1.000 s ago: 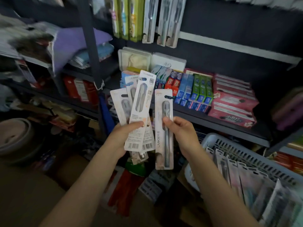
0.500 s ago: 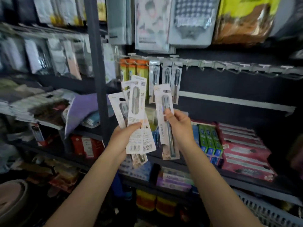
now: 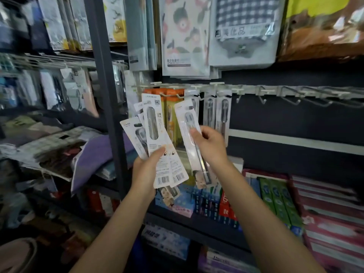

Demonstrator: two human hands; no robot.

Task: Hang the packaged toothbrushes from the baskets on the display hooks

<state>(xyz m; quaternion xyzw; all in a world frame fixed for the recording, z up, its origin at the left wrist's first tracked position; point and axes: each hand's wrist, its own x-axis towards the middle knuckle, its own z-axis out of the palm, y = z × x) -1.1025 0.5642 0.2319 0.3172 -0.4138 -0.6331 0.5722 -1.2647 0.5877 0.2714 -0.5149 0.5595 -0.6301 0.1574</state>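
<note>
Left to right, as I see it: my left hand point(image 3: 144, 170) grips a fanned bunch of toothbrush packs point(image 3: 157, 142); my right hand point(image 3: 209, 143) pinches one toothbrush pack point(image 3: 187, 127), tilted, just below the hung packs point(image 3: 222, 111); bare display hooks point(image 3: 291, 99) run rightward; boxed goods on the shelf point(image 3: 216, 229) beneath
</note>
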